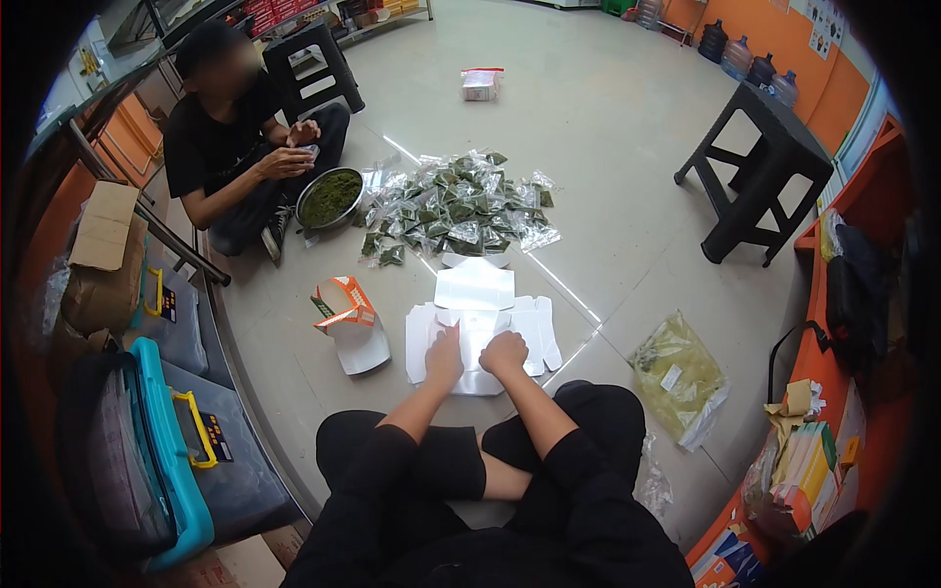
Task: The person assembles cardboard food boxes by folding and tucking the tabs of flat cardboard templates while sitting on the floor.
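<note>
A flat white carton blank [475, 291] with side flaps lies unfolded on the floor before my crossed legs. My left hand [444, 360] is closed at its left inner part, thumb pointing up along a small raised flap. On the right inner part rests my right hand [504, 354], its fingers curled in at another small flap. Both hands appear to pinch the carton; the fingertips are partly hidden. An open orange-and-white carton [349, 312] stands left of the blank. Just beyond the blank spreads a pile of small clear sachets [456, 211] with dark green filling.
A co-worker [245, 147] sits at the far left holding a small object, beside a metal bowl [358, 189] of green herb. A yellowish plastic bag [679, 377] lies at right. Black stools [760, 171] stand farther back. Storage bins [245, 441] line the left, an orange shelf the right.
</note>
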Tool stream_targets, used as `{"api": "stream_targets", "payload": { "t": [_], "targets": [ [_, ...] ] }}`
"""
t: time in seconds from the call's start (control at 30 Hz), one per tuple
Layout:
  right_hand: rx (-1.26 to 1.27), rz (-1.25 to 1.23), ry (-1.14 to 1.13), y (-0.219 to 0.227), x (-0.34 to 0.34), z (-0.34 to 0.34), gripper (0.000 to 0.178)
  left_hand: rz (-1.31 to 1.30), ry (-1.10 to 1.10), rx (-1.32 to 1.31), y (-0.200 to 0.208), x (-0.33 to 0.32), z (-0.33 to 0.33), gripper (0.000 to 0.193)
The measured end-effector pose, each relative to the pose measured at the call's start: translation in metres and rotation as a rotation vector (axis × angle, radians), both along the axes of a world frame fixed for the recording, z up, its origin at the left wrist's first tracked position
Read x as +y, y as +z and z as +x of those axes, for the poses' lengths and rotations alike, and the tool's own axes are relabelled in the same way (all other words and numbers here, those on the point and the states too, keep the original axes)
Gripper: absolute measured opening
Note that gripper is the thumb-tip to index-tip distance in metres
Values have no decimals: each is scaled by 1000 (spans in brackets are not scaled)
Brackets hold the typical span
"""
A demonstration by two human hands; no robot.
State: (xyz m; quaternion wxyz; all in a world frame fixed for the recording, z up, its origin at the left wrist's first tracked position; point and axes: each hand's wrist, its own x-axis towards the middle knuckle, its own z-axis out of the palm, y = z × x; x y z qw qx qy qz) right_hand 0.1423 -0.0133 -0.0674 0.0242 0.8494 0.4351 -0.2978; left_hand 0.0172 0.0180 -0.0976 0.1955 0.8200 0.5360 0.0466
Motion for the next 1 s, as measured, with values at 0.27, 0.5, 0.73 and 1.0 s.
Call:
{"api": "stream_targets", "payload": {
  "t": [0.27, 0.5, 0.73, 1.0],
  "targets": [
    [347, 300, -126, 19, 6, 12, 49, -190, 62, -476, 12, 34, -19, 24],
    [978, 807, -272, 33, 16, 38, 29, -312, 45, -785, 76, 37, -12, 17],
    [1095, 862, -214, 70, 6, 38, 40, -380, 83, -913, 103, 39, -16, 22],
    [834, 875, -88, 69, 12, 43, 24, 332, -93, -565, 128, 24, -4, 42]
  ]
}}
